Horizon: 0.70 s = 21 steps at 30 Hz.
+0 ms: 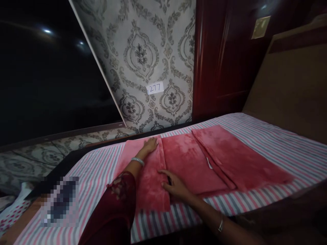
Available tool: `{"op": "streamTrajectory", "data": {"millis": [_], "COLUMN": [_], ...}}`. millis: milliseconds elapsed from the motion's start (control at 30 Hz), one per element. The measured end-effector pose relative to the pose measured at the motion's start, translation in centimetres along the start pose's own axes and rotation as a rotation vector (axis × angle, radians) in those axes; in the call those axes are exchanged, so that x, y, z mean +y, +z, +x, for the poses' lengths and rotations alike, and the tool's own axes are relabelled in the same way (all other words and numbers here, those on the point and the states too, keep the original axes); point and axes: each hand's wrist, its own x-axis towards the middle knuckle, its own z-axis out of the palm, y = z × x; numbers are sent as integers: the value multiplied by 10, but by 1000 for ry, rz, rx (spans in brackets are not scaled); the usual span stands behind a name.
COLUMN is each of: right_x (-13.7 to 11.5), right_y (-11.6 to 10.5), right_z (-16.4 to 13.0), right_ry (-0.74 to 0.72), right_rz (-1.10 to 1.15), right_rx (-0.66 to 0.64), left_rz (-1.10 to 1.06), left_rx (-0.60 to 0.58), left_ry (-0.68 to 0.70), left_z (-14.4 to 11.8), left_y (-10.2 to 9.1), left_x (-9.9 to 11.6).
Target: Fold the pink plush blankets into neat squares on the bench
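Observation:
A plush, red-pink cloth with mottled shading lies spread out, its left and right sides folded inward over a middle section. Whether it is a garment or a blanket I cannot tell. My left hand rests flat on the far part of the left fold, near its inner edge. Closer to me, my right hand touches that same edge, with thumb and forefinger apart; its other fingers are partly hidden. A small white label sticks out beside the right fold.
Beneath the cloth is a striped sheet in pink, grey and white. A large dark screen stands at the left. Behind are patterned wallpaper with a paper marked 277, and a dark red wooden panel. A brown board leans at the right.

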Motion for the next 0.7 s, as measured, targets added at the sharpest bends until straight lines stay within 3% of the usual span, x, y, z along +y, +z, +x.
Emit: {"op": "streamTrajectory", "data": {"millis": [200,367,533,700], "right_x": [2,-3,-10,-16], "right_y": [1,4,3,-5], "right_z": [-2,-4,-5,-5], "right_ry": [21,45,45,104], "right_rz": [51,190,232,77], "right_rx": [-31,-22,78,17], "left_rz": [-56,-89,-114,-89], "left_rx": [35,59,138,188], "left_ry": [-21,-48,-18,-19], "left_z": [44,65,65,61], "left_y": [-14,-17,1,20], "left_x": [-6,-9,-8,-6]}}
